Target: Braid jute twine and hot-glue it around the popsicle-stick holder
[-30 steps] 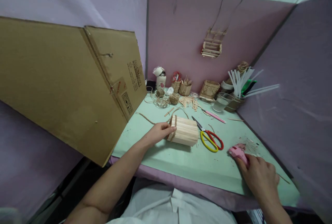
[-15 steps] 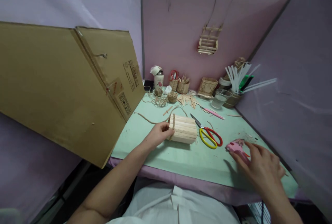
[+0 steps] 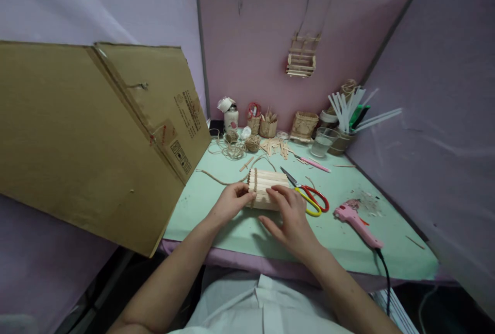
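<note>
A cylinder of pale craft sticks (image 3: 265, 177) lies on its side on the green tabletop, with a band of twine (image 3: 254, 179) round its left end. My left hand (image 3: 232, 201) grips that left end, thumb in front by the twine. Over the cylinder's right part reaches my right hand (image 3: 288, 215), fingers apart, its fingertips at the sticks; its thumb stands off below. Just right of this hand lie scissors (image 3: 309, 195) with one red and one yellow handle, partly covered by it. A pink hot glue gun (image 3: 358, 224) rests farther right.
A big cardboard sheet (image 3: 104, 143) leans at the left. Twine balls (image 3: 252, 143), loose sticks (image 3: 276, 147), a pink pen-like tool (image 3: 315, 164), a clear cup (image 3: 323, 142) and a pot of white glue sticks (image 3: 342, 140) stand or lie toward the back. A stick-made swing (image 3: 301, 61) hangs on the wall.
My right hand has let go of the glue gun, which now lies on the table, and has moved left to the stick cylinder. My left hand keeps its hold there.
</note>
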`<move>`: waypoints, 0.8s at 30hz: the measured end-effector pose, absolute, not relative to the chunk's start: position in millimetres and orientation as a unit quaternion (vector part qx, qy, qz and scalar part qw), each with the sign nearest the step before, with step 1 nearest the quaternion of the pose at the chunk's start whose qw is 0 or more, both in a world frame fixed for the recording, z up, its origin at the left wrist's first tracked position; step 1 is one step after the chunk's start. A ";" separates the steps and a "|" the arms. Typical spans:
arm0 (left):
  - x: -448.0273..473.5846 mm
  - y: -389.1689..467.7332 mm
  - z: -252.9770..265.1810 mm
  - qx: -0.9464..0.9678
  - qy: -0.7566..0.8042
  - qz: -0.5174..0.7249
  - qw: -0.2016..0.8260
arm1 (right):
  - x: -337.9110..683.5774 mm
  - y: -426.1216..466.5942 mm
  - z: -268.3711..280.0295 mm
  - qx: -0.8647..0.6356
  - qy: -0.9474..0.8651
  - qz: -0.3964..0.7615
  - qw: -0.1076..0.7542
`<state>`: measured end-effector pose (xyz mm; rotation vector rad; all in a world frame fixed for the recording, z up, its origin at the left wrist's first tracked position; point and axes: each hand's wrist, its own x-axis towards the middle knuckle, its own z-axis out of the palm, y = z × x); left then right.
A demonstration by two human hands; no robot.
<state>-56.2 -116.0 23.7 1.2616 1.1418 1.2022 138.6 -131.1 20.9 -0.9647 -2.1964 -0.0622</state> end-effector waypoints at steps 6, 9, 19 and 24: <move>-62.5 -121.2 13.1 0.492 0.425 0.536 0.539 | 127.1 -126.6 14.3 -0.385 -0.838 -0.033 0.386; -64.0 -124.8 10.0 0.521 0.410 0.498 0.559 | 127.7 -123.2 9.6 -0.389 -0.835 -0.036 0.388; -44.3 -140.4 40.6 0.671 0.503 0.449 0.309 | 136.7 -129.6 26.7 -0.326 -0.788 -0.006 0.522; -27.4 -153.5 48.4 0.706 0.512 0.418 0.255 | 144.4 -137.0 38.4 -0.325 -0.753 0.050 0.571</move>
